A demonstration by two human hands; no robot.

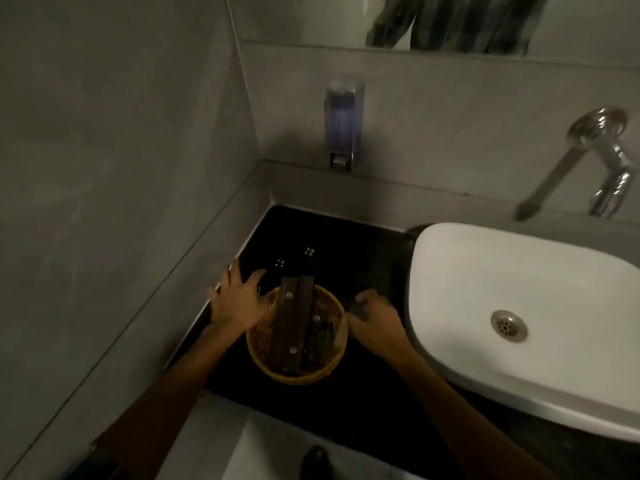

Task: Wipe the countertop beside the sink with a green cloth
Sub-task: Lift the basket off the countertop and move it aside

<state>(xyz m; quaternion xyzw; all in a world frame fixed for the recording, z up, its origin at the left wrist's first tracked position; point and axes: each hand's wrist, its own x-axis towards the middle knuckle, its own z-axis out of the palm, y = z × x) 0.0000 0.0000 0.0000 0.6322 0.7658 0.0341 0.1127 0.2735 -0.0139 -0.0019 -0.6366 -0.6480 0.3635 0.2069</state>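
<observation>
The black countertop (349, 237) lies left of the white sink (519, 271). On it stands a yellow woven basket (263, 355) holding dark brown wooden pieces. My left hand (235, 299) is at the basket's left rim with its fingers spread, slightly blurred. Just right of the basket, my right hand (375, 320) presses on the counter, fingers curled over a dark, dull green cloth (377, 282). The cloth is hard to make out against the black top, and most of it is hidden by the hand or lost in the dim light.
Grey tiled walls close the counter at the left and back. A soap dispenser (343, 126) hangs on the back wall, and a chrome tap (609, 168) juts out over the sink. A mirror (433, 19) sits above. The counter's front edge is near my forearms.
</observation>
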